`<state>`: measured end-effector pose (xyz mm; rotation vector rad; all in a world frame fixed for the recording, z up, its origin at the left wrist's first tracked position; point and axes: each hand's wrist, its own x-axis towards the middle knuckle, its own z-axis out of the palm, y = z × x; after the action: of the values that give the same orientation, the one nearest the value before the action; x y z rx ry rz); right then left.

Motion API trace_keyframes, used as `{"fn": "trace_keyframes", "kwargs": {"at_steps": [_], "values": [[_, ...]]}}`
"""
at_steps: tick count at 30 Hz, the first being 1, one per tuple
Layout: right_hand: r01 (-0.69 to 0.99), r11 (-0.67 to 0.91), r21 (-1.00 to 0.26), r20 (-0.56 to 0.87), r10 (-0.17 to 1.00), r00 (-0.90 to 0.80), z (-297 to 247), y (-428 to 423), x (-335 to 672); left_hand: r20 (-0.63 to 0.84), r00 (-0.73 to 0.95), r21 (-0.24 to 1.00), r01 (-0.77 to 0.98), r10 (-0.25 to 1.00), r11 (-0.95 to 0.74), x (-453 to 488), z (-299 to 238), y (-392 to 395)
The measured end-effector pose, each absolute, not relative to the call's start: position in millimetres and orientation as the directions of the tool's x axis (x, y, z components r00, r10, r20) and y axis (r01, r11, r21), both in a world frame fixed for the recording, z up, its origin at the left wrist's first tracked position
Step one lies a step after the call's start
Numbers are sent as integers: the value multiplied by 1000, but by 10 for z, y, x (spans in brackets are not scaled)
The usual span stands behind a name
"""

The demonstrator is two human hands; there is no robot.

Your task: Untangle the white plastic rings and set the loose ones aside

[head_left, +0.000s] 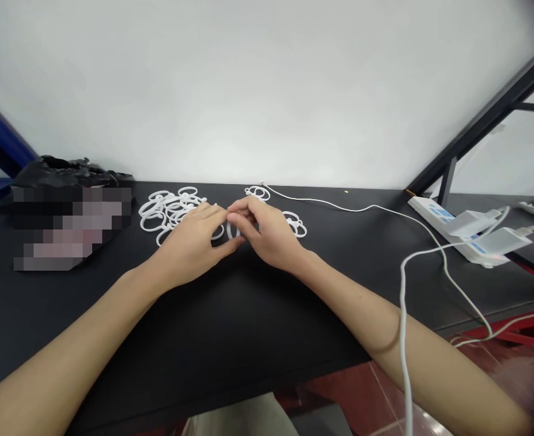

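Observation:
My left hand (197,245) and my right hand (267,233) meet over the middle of the black table. Between their fingertips stands a white plastic ring (233,231), pinched from both sides. Fingers cover part of it, so its full shape is hidden. Close behind my left hand lies a pile of similar white rings (169,208), some with small knobs. A pair of white rings (295,223) rests just right of my right hand, partly behind it. Farther back, near the wall, lies another small group of white rings (258,192).
A black plastic bag (67,172) sits at the left, partly pixelated. On the right, a white power strip (453,230) carries plugged-in white adapters (498,241). One white cable (402,303) hangs across my right forearm; another runs along the black table (230,327) to the back.

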<state>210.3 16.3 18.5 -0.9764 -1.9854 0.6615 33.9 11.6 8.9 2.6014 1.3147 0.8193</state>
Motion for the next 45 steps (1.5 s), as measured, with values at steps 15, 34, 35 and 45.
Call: {"fn": "trace_keyframes", "kwargs": {"at_steps": [15,34,35,45], "values": [[928,337,-158,432,869,-242,17,485,2359,514,160,217,926,843,-309,262,53,173],[575,765,-290,502,633,-589,133,333,2235,392,439,168,830,809,-532,276,-7,182],[565,756,-331,503,647,-572,136,322,2234,409,429,180,828,806,-532,283,9,175],[475,668,-573,536,744,-400,175,286,2157,444,409,279,782,797,-557,350,105,108]]}}
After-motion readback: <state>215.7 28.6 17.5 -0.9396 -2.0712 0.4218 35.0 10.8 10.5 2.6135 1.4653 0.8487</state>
